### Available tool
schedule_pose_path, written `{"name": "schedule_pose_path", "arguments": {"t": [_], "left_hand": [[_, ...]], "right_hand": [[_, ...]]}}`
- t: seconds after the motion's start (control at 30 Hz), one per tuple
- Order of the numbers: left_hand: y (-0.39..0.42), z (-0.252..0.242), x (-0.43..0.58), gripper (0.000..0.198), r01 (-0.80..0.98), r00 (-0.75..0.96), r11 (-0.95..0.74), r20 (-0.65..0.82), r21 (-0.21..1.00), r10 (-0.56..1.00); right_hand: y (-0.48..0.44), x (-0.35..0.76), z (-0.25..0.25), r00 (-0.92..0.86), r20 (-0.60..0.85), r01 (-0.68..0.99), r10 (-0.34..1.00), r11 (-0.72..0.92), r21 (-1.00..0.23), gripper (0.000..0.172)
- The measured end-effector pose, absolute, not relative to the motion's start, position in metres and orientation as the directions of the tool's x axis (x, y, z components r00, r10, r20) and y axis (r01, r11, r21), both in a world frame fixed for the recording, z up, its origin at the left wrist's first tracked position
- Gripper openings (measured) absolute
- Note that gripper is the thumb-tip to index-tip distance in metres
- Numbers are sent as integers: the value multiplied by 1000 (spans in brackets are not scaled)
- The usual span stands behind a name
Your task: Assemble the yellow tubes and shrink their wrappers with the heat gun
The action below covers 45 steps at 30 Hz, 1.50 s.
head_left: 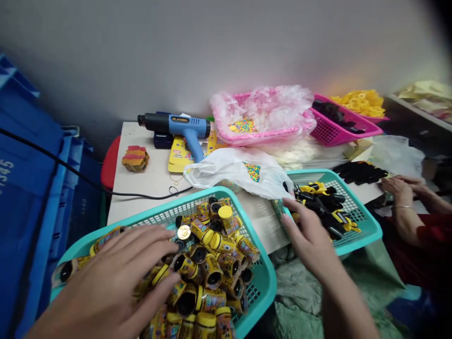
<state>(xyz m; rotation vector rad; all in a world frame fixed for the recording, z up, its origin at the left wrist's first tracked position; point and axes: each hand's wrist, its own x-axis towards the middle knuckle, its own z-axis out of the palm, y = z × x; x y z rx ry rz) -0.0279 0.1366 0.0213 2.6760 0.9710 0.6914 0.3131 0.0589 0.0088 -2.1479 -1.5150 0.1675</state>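
Left hand [116, 273] overhangs bottles [213, 272]; crate [28, 193] reads "1345".

Loads of yellow jars [213, 270] are piled in a teal basket [267, 282] under the left hand [127, 273]; right hand [312, 238] is held near another basket [372, 233] (heat gun [189, 127] parked behind).

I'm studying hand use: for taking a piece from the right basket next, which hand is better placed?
Probably the right hand: it's at the left end of the right basket, while the left hand is over the left basket.
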Motion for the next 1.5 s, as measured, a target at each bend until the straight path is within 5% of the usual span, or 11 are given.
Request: {"name": "schedule_pose_path", "arguments": {"t": [0.07, 0.2, 0.37, 0.5, 0.63, 0.73, 0.9, 1.17, 1.33, 1.4, 1.5], "left_hand": [[139, 32, 13, 36, 552, 715, -800, 360, 236, 599], [151, 18, 91, 42, 436, 861, -866, 165, 247, 481], [169, -5, 59, 28, 543, 832, -804, -31, 242, 553], [179, 17, 17, 27, 608, 794, -768, -182, 204, 580], [174, 19, 57, 33, 632, 775, -757, -117, 165, 622], [170, 0, 94, 39, 483, 875, -849, -78, 213, 478], [183, -6, 79, 39, 463, 881, -858, -217, 222, 420], [188, 10, 48, 22, 345, 938, -932, -80, 110, 338], [141, 17, 70, 28, 253, 954, -961, 140, 108, 267], [117, 19, 83, 31, 193, 974, -962, 79, 193, 211], [97, 13, 89, 23, 238, 971, -942, -34, 236, 237]], "right_hand": [[75, 288, -7, 362, 126, 797, 924, -236, -555, 51], [91, 257, -31, 337, -107, 661, 936, -315, -681, 63], [93, 250, -38, 282, -280, 626, 918, -397, -671, 71], [95, 256, -38, 271, -268, 547, 924, -377, -747, 68], [95, 260, -44, 260, -231, 491, 938, -334, -805, 66], [93, 261, -48, 252, -164, 478, 954, -270, -836, 65], [93, 259, -48, 263, -194, 465, 945, -301, -833, 64], [81, 270, -46, 234, -129, 391, 964, -214, -895, 61], [38, 289, -25, 1, 77, 600, 997, 61, -798, 64], [28, 292, -22, -173, 8, 713, 985, 131, -689, 63], [40, 289, -27, -293, -43, 819, 955, 227, -527, 37]]}}
